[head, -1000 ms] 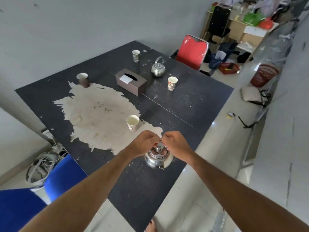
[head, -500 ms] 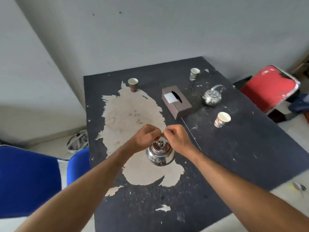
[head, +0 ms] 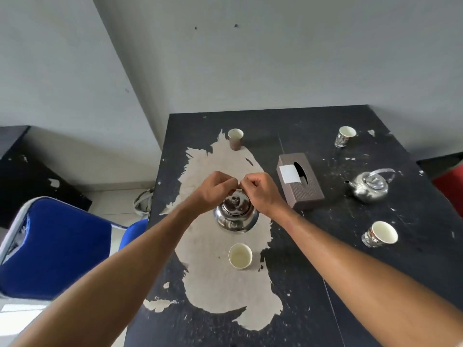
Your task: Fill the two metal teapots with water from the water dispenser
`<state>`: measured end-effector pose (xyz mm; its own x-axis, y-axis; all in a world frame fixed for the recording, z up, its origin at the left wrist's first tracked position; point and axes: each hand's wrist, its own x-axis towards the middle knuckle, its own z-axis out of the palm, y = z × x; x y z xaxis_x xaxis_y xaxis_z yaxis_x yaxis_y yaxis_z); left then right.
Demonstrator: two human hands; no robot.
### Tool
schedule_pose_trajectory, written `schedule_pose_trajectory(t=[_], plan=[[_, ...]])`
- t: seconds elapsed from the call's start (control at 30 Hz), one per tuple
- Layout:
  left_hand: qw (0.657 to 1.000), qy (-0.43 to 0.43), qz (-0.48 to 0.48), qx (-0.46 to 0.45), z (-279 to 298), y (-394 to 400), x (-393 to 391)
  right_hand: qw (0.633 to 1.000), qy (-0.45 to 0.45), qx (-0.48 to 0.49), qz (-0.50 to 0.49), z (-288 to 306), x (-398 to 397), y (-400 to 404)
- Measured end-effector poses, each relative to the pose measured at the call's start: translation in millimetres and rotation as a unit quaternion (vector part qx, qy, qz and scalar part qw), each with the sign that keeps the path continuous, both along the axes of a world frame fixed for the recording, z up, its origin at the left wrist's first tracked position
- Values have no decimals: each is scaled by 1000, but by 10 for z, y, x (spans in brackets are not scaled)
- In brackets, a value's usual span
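Note:
A shiny round metal teapot [head: 235, 214] with its lid on hangs just above the worn pale patch of the black table [head: 363, 284]. My left hand [head: 215, 187] and my right hand [head: 260, 189] are both closed on its handle, knuckles almost touching; the handle itself is hidden under my fingers. A second metal teapot [head: 369, 187] stands on the table at the right, handle up, spout pointing left, well clear of both hands. No water dispenser is in view.
A brown tissue box [head: 299, 180] lies between the two teapots. Paper cups stand nearby: one [head: 240, 255] just below the held teapot, one [head: 235, 139] far left, one [head: 344, 136] far right, one [head: 379, 234] near right. A blue chair [head: 55, 244] stands left of the table.
My view has swung left and over the table; the teapot, held in both hands throughout, now hangs further in over the pale patch, past the near cup.

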<state>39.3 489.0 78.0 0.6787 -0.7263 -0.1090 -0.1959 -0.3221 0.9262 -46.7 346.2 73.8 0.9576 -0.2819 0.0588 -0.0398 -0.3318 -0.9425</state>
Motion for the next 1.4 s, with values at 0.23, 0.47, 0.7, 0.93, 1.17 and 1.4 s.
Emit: schedule_pose_trajectory(t=[0.23, 0.47, 0.7, 0.93, 1.17, 1.4], plan=[[999, 6, 23, 28, -351, -136, 564, 999, 49, 0, 21, -422, 615, -218], [997, 7, 35, 61, -855, -290, 1046, 995, 100, 5, 17, -941, 1114, -377], [995, -15, 50, 79, -1213, -362, 1254, 992, 122, -10, 12, -1310, 1371, -443], [995, 9, 60, 79, -1399, -453, 1320, 991, 136, 6, 2, -1547, 1476, -484], [995, 18, 61, 81, -1383, -452, 1293, 991, 131, 1, 8, -1534, 1446, -497], [990, -44, 51, 125, -1244, -369, 1277, 990, 132, -52, 24, -1416, 1352, -511]])
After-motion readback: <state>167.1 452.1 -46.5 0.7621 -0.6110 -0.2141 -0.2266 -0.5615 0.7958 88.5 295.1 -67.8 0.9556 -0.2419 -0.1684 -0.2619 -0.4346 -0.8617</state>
